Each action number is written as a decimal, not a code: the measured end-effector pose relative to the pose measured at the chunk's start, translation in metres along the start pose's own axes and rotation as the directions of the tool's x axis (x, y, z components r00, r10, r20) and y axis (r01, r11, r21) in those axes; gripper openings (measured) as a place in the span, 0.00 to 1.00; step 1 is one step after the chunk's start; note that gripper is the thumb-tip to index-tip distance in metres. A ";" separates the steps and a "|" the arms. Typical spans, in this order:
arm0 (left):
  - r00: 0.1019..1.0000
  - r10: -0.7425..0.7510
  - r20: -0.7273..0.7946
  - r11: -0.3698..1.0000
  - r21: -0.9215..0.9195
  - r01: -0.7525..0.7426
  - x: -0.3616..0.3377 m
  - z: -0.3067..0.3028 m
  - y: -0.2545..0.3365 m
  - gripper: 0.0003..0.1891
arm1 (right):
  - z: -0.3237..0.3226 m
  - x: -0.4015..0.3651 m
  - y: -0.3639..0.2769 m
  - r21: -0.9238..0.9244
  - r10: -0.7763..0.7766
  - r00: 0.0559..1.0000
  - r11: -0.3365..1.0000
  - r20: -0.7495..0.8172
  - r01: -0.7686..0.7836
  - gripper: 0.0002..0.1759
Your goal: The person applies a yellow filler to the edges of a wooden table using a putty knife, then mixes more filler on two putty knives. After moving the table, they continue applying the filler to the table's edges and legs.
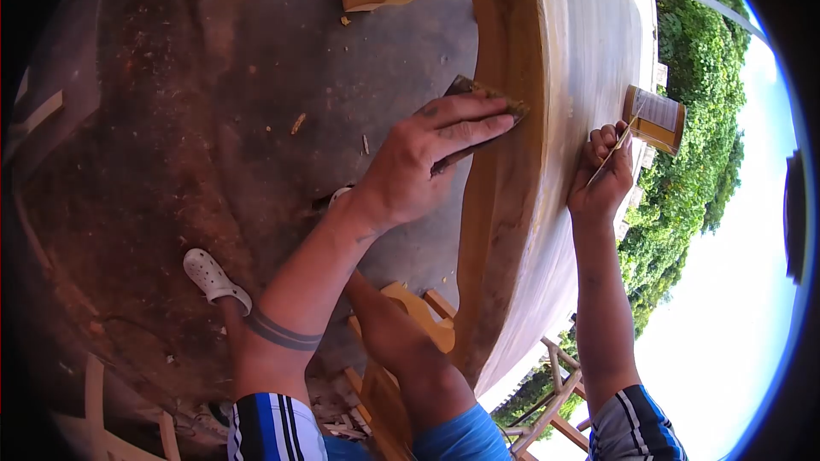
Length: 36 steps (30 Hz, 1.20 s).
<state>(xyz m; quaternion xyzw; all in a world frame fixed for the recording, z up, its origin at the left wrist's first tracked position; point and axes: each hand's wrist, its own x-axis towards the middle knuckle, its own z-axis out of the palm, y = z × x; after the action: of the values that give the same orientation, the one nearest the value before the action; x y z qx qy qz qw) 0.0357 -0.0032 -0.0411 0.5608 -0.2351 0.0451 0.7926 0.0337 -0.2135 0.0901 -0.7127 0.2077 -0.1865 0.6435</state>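
My left hand [444,141] has its fingers pressed over a dark flat scraper [464,85], with yellowish-brown smears near its far corner. That corner lies at the brown inner face of a curved wooden piece [504,162]. On the far side of the wood, my right hand [605,169] is closed on a thin flat spreader [612,156], seen nearly edge-on. Just beyond those fingers stands a labelled tin [655,119] with a yellowish band, resting on or against the pale outer surface; the exact contact is hidden.
Below is a dark, stained floor [282,137] with scattered wood chips. My foot in a white clog [213,277] rests there, and my bent knee [436,384] is near the wood. Cut timber pieces [423,312] lie beneath. Green trees [696,119] and sky lie beyond.
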 end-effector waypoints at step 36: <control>0.999 -0.036 0.034 0.993 -0.115 0.040 -0.008 -0.016 -0.006 0.32 | -0.002 -0.001 -0.002 0.016 -0.033 0.995 0.999 0.096 0.032 0.09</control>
<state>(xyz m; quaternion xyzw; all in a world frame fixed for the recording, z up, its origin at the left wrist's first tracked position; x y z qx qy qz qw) 0.0360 0.0108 -0.0538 0.5191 -0.2391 0.0075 0.8206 0.0318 -0.2146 0.0918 -0.7193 0.1635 -0.1639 0.6549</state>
